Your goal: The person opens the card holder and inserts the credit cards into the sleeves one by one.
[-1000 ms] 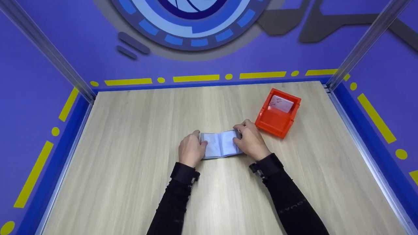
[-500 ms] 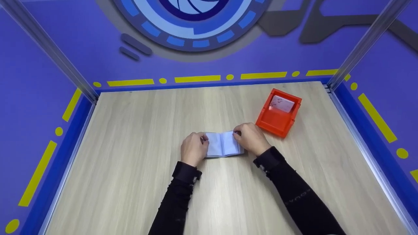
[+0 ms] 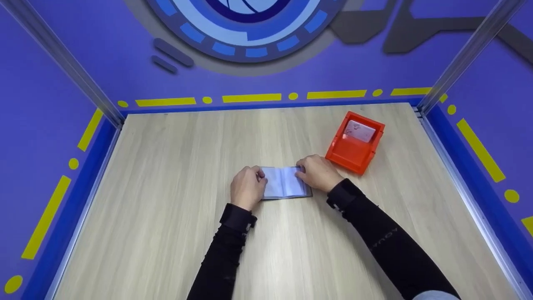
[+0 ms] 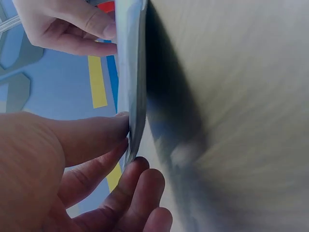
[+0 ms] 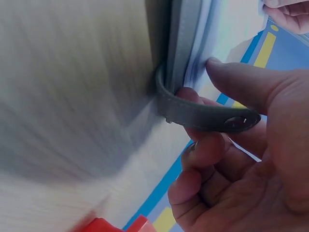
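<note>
A grey card holder (image 3: pixel 274 183) lies spread like a book between the hands, its clear plastic sleeves facing up. My left hand (image 3: pixel 247 188) pinches its left edge; the left wrist view shows the thumb on the sleeve side and fingers around the border. At the opposite edge, my right hand (image 3: pixel 320 173) grips the holder, thumb against the stack of sleeves (image 5: pixel 195 53) and fingers behind. A grey strap with a snap button (image 5: pixel 207 113) curves out from the cover across those right fingers. The sleeves look blank and whitish in the head view.
Just beyond the right hand stands a red open box (image 3: pixel 349 156) with a pinkish patterned card (image 3: pixel 359 131) leaning at its far end. The pale wooden tabletop (image 3: pixel 166 187) is bounded by blue-purple panels (image 3: pixel 233 83) at the back and sides.
Both thumbs have drawn back from the sleeves toward the outer edges. The right forearm has swung outward to the right, while the card holder has stayed nearly in place.
</note>
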Demonstrator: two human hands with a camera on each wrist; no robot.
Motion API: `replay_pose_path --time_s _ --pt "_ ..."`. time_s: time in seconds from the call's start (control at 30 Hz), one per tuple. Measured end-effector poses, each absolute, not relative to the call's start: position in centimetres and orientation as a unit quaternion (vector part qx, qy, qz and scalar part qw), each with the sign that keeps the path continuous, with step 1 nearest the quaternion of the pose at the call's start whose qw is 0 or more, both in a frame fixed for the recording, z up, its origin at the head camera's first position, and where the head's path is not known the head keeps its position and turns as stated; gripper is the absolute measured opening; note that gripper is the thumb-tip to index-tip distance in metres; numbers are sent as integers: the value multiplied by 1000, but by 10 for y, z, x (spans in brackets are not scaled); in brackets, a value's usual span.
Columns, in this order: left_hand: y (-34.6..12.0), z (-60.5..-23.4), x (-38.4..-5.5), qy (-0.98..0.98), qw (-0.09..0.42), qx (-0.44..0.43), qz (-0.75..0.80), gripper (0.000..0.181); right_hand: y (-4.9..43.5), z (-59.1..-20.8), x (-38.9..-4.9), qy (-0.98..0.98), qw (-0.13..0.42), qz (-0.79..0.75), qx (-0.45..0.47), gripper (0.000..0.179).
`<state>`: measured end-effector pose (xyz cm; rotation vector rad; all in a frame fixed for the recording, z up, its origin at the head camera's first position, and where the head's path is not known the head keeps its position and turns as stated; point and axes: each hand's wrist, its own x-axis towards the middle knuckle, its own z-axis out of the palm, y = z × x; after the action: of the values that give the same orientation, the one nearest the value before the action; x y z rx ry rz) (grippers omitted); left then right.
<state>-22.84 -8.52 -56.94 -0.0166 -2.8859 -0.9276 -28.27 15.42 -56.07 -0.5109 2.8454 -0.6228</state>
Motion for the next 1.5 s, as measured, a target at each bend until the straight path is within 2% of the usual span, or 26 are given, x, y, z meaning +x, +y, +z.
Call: replay_pose_path --time_s 0.13,0.37,0.47,0.8,1.13,1.5 --pt "-87 -572 -226 -952 52 2 -301 7 151 -561 -284 957 95 -215 -169 33" --pt "-85 -570 -226 -950 46 -7 -308 7 150 -561 -282 961 25 -218 -171 15" --pt "-84 -571 -225 -950 46 -9 -308 7 149 -562 -282 959 11 -221 -176 6" --pt "-84 -575 -227 -941 58 -1 -332 5 151 -561 -284 961 34 -207 -178 10" --pt "-85 -581 -226 -958 76 -14 -278 7 152 -563 -287 962 63 -200 -177 15" --pt "-85 -577 -223 -955 53 -21 -291 10 153 -548 -291 959 81 -201 -180 22"
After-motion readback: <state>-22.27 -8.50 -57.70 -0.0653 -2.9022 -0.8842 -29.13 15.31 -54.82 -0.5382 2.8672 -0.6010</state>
